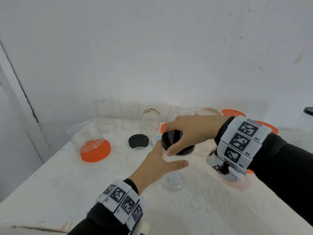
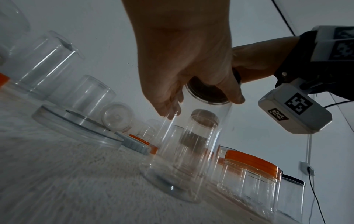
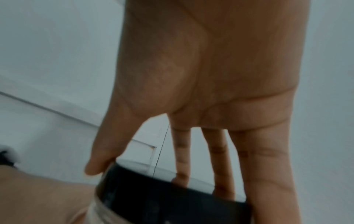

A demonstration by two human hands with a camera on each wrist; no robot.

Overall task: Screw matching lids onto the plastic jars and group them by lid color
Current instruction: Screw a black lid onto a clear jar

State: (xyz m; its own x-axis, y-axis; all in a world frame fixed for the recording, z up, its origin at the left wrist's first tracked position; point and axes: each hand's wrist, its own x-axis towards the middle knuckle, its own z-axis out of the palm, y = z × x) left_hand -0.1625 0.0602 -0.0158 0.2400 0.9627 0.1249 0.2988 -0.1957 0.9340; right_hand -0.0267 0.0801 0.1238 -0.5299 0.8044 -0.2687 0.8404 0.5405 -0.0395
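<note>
A clear plastic jar point(image 1: 172, 182) stands upright near the middle of the white table point(image 1: 67, 184). My left hand point(image 1: 171, 156) grips its upper wall, thumb on the near side. A black lid point(image 1: 177, 138) sits on the jar's mouth, and my right hand point(image 1: 169, 141) holds it from above, thumb and fingers curled round its rim. In the left wrist view the jar point(image 2: 182, 166) shows under my fingers point(image 2: 168, 104), with the black lid point(image 2: 206, 92) on top. The right wrist view shows the lid point(image 3: 172, 191) with my thumb point(image 3: 99, 163) on its edge.
An orange lid point(image 1: 101, 154) with an upturned jar on it sits at left. A loose black lid point(image 1: 138, 140), a pale lid point(image 1: 156, 139) and a clear dish point(image 1: 135, 158) lie close by. Open jars point(image 1: 105, 114) line the back wall; orange lids point(image 1: 233, 113) and a black-lidded jar point(image 1: 306, 119) are at right.
</note>
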